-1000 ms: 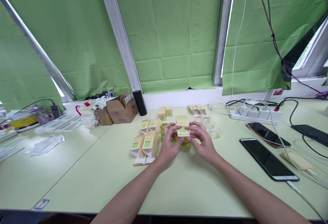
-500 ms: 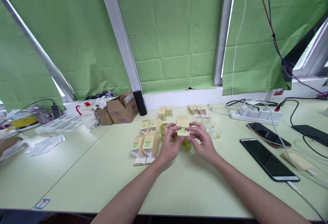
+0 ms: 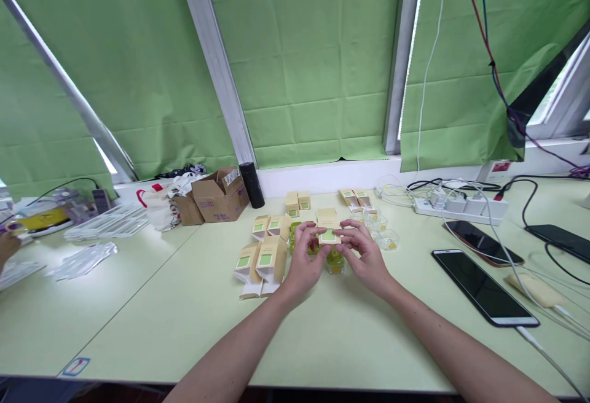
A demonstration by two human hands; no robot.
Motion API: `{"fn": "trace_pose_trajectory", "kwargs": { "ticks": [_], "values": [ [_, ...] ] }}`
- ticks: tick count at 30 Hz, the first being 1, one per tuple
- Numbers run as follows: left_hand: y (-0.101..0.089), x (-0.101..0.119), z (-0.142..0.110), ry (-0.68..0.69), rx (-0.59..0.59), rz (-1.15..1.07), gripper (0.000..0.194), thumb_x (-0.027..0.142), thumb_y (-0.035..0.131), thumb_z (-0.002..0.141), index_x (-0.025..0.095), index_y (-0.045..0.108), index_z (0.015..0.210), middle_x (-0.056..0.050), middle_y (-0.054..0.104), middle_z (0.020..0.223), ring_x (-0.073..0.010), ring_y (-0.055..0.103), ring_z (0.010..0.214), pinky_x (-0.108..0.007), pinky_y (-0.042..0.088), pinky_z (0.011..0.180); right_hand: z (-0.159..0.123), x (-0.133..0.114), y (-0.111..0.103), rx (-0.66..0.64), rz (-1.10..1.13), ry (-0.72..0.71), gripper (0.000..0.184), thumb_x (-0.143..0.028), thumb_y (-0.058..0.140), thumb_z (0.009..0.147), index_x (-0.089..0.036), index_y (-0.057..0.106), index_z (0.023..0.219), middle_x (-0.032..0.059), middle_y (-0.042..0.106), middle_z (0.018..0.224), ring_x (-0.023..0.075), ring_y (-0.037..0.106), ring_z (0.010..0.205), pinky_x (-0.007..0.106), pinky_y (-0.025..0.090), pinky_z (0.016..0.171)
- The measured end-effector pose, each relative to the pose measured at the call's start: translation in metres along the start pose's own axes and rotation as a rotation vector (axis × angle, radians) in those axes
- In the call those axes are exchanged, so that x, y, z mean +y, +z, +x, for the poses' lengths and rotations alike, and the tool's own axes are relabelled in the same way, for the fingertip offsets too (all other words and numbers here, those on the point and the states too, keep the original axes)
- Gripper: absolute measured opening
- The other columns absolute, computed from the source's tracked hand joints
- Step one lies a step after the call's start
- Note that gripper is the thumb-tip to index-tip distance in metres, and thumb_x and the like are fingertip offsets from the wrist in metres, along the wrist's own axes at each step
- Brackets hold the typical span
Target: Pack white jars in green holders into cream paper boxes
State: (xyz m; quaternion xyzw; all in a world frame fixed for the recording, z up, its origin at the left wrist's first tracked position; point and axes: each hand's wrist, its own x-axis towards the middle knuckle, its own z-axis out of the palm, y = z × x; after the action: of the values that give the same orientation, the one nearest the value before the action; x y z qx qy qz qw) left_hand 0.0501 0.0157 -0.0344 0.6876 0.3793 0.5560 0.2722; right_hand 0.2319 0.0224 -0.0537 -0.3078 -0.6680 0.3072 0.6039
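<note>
Between both hands is a small cream cardboard box (image 3: 327, 220) with a green square at its near end. My left hand (image 3: 305, 254) grips its left side and my right hand (image 3: 366, 260) its right side, fingers bent around the near end. Just below it stands a clear jar with green contents (image 3: 335, 263). More green pieces (image 3: 293, 231) show partly behind my left hand. Left of the hands stand several like cardboard boxes (image 3: 271, 258), some with flaps open. Several clear plastic cups (image 3: 388, 240) with yellow bits lie beyond my right hand.
More small boxes (image 3: 297, 203) stand at the back. A brown carton (image 3: 220, 197) and a black cylinder (image 3: 251, 185) are back left. Phones (image 3: 483, 286), a power strip (image 3: 461, 207) and cables lie right. Another person's hand (image 3: 8, 246) is at far left, near plastic packets (image 3: 83, 260).
My hands and the box between them stay almost still. At the far left, the other person's hand has moved up and back.
</note>
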Motion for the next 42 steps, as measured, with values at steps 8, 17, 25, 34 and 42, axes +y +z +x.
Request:
{"fn": "trace_pose_trajectory", "kwargs": {
  "ticks": [8, 17, 25, 34, 42],
  "values": [
    [0.0, 0.001, 0.0, 0.005, 0.012, 0.03, 0.026, 0.04, 0.07, 0.098, 0.025, 0.067, 0.118, -0.009, 0.045, 0.137, -0.0129, 0.055, 0.085, -0.034, 0.052, 0.087, 0.0, 0.001, 0.0, -0.003, 0.006, 0.014, 0.025, -0.044, 0.065, 0.101, -0.03, 0.074, 0.12, 0.0099, 0.048, 0.14, 0.0155, 0.073, 0.087, 0.041, 0.064, 0.089],
    [-0.001, 0.006, -0.003, 0.062, 0.007, 0.179, 0.031, 0.042, 0.065, 0.1, 0.03, 0.062, 0.129, -0.011, 0.043, 0.145, -0.0276, 0.052, 0.135, -0.045, 0.05, 0.109, 0.0, -0.001, 0.0, 0.005, -0.079, -0.014, 0.03, -0.043, 0.067, 0.1, -0.033, 0.073, 0.127, 0.0111, 0.046, 0.146, 0.0256, 0.067, 0.116, 0.046, 0.061, 0.099],
    [-0.002, 0.003, -0.006, 0.143, -0.025, 0.291, 0.044, 0.039, 0.06, 0.103, 0.032, 0.053, 0.146, -0.012, 0.035, 0.158, -0.0315, 0.038, 0.153, -0.054, 0.039, 0.124, -0.003, -0.002, -0.001, -0.038, -0.204, -0.065, 0.034, -0.04, 0.063, 0.101, -0.032, 0.071, 0.133, 0.01, 0.038, 0.164, 0.0329, 0.048, 0.147, 0.055, 0.041, 0.124],
    [-0.003, -0.002, -0.002, 0.103, 0.023, 0.237, 0.041, 0.043, 0.055, 0.106, 0.027, 0.055, 0.144, -0.014, 0.042, 0.154, -0.0288, 0.042, 0.149, -0.051, 0.039, 0.124, -0.005, -0.016, -0.001, -0.07, -0.332, -0.249, 0.048, -0.029, 0.058, 0.102, -0.036, 0.054, 0.149, 0.0084, 0.041, 0.166, 0.0339, 0.038, 0.154, 0.061, 0.038, 0.123],
    [-0.004, 0.0, 0.004, 0.003, 0.081, 0.145, 0.042, 0.05, 0.062, 0.101, 0.025, 0.061, 0.134, -0.012, 0.057, 0.135, -0.0268, 0.059, 0.128, -0.042, 0.051, 0.107, -0.008, -0.018, -0.002, -0.173, -0.418, -0.363, 0.062, -0.017, 0.056, 0.097, -0.035, 0.046, 0.155, 0.0055, 0.046, 0.165, 0.0335, 0.033, 0.156, 0.064, 0.035, 0.125]
  ]
}}
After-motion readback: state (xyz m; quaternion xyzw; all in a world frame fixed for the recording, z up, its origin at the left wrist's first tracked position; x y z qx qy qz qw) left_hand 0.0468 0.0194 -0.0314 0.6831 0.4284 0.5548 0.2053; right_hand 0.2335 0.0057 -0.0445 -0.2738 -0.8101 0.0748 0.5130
